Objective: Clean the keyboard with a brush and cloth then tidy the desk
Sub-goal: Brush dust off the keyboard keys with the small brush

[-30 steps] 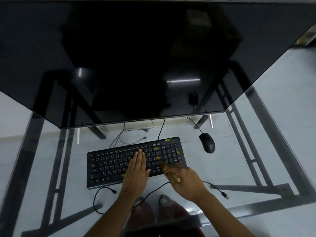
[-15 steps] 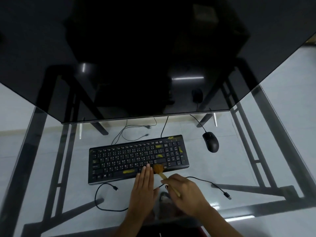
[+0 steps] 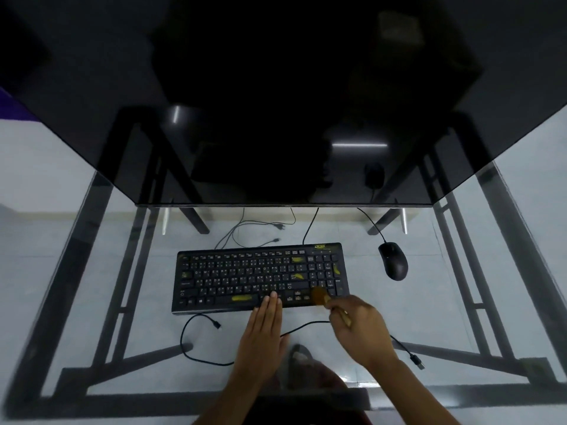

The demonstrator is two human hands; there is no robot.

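Observation:
A black keyboard (image 3: pixel 260 277) with yellow smears on some keys lies on the glass desk (image 3: pixel 445 302). My left hand (image 3: pixel 264 338) lies flat with straight fingers, its fingertips on the keyboard's front edge near the middle. My right hand (image 3: pixel 359 326) grips the wooden handle of a small brush (image 3: pixel 320 297), whose brown bristles touch the keyboard's lower right keys. No cloth is visible.
A black mouse (image 3: pixel 393 265) sits right of the keyboard. A large dark monitor (image 3: pixel 276 102) fills the upper view. A loose black cable (image 3: pixel 196 338) curls in front of the keyboard, and thin cables (image 3: pixel 245 231) lie behind it. Desk legs show through the glass.
My left hand slid back from the keys to the keyboard's front edge. The brush swept right along the bottom row toward the number pad.

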